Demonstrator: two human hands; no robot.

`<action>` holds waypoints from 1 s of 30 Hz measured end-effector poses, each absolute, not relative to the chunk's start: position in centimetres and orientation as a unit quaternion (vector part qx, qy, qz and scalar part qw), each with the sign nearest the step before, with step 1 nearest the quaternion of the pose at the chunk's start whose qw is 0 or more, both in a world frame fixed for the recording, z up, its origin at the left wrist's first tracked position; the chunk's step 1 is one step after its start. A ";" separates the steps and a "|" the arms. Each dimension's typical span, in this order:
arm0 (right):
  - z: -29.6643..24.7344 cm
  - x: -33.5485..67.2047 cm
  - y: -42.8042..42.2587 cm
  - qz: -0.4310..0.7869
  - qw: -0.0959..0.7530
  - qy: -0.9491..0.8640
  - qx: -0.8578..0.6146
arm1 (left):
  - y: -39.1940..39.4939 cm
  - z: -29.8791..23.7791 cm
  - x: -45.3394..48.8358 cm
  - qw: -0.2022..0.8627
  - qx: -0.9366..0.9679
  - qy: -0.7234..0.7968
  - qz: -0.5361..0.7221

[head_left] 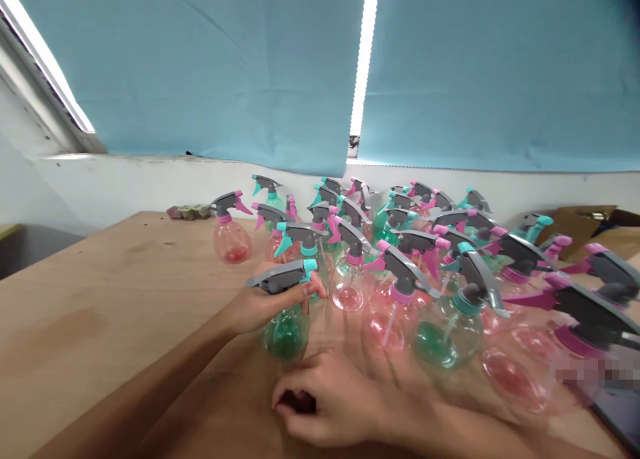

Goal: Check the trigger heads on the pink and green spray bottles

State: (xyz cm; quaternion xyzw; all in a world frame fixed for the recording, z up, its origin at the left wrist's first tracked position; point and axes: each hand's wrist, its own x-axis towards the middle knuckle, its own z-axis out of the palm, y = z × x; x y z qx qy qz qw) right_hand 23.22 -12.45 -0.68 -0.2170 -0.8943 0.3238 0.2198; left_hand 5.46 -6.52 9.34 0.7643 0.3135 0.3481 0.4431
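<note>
My left hand is wrapped round the neck of a green see-through spray bottle with a grey trigger head and teal nozzle. The bottle stands on the wooden table at the near edge of a crowd of bottles. My right hand rests on the table just in front of that bottle. Its fingers are curled into a loose fist, and I see nothing in them. Several more spray bottles, pink and green with grey heads, stand packed together behind and to the right.
One pink bottle stands apart at the back left. A small egg-carton-like piece lies by the white wall ledge. Cardboard boxes sit at the far right. Blue blinds hang behind the table.
</note>
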 end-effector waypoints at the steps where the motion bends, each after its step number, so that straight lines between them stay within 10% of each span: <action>1: -0.7 23.2 -12.5 0.323 0.218 -0.895 -0.218 | -6.5 9.3 5.4 0.446 0.763 0.312 0.348; 30: -0.5 23.2 -12.6 0.316 0.212 -0.899 -0.220 | -6.7 9.2 5.6 0.438 0.752 0.335 0.360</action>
